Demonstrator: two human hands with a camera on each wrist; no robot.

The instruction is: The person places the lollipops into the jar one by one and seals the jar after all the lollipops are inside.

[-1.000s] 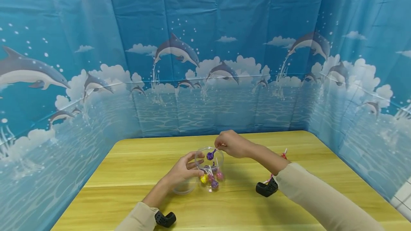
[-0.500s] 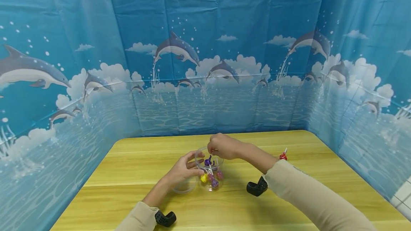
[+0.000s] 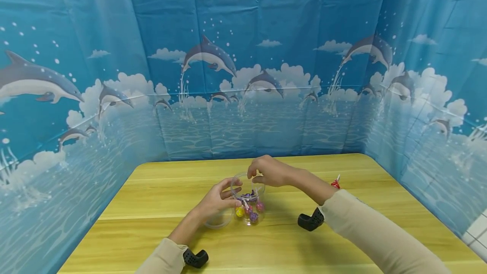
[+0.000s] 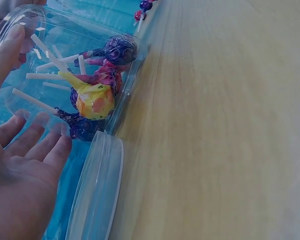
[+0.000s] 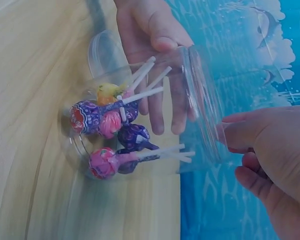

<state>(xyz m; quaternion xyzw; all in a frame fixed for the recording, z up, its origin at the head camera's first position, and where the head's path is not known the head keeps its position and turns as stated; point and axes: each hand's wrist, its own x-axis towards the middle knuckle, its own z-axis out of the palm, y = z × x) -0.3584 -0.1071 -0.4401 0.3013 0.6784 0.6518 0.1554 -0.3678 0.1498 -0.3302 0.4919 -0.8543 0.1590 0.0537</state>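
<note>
Gone from the right hand [image 3: 271, 172]: a purple lollipop that hung over the jar half a second ago. Likely now among the lollipops [image 5: 85, 117] low in the clear jar [image 5: 202, 100]; which one, cannot tell. Right hand sits at one o'clock of the jar, by the rim, thumb and fingers a little apart, nothing visible between them.

Left hand [image 3: 218, 200] at nine o'clock, thumb and fingers clasped about the jar's side; jar upright on the counter [image 3: 160, 206]. Clear lid [image 4: 97, 185] lies at eight o'clock, just beside. Red lollipop [image 3: 335, 184] well apart, between two and three o'clock, partly behind the forearm.

Judged good practice: lift the right hand clear of the rim before swinging toward three o'clock, lest knuckles tip the jar. Left hold light but steady; thin plastic probably flexes. Release each lollipop low, head first, stick toward the mouth.
</note>
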